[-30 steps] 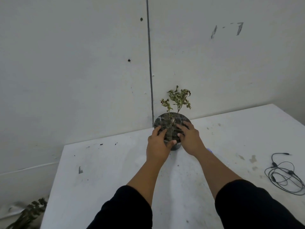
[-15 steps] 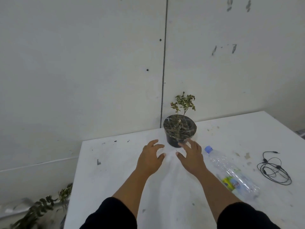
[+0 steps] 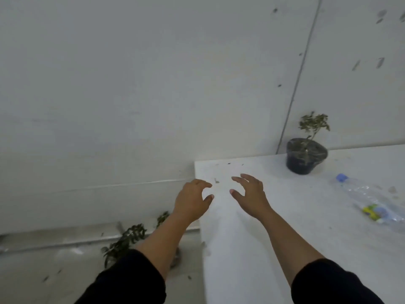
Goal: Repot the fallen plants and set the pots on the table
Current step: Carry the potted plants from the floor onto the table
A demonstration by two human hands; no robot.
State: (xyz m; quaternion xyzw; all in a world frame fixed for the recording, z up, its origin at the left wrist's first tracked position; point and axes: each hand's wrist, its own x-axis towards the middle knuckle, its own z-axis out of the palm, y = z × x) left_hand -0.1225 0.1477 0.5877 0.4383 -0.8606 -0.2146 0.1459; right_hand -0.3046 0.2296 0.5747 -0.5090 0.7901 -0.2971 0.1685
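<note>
A black pot [image 3: 304,159] with a small leafy plant [image 3: 314,124] stands upright at the back of the white table [image 3: 285,249], close to the wall. My left hand [image 3: 191,199] hovers over the table's left edge, fingers apart and empty. My right hand [image 3: 251,195] hovers above the table beside it, also open and empty. Both hands are well to the left of the pot and apart from it. On the floor left of the table lies a fallen green plant [image 3: 126,240], partly hidden behind my left forearm.
A clear plastic bottle [image 3: 370,199] with a blue cap lies on its side at the table's right. The grey wall [image 3: 131,95] rises directly behind the table. Bits of leaf and soil are scattered on the floor [image 3: 43,270] at lower left.
Both hands let go of the pot and drew back from it. The view swung left, so the pot now sits at the right and the fallen plant on the floor shows more.
</note>
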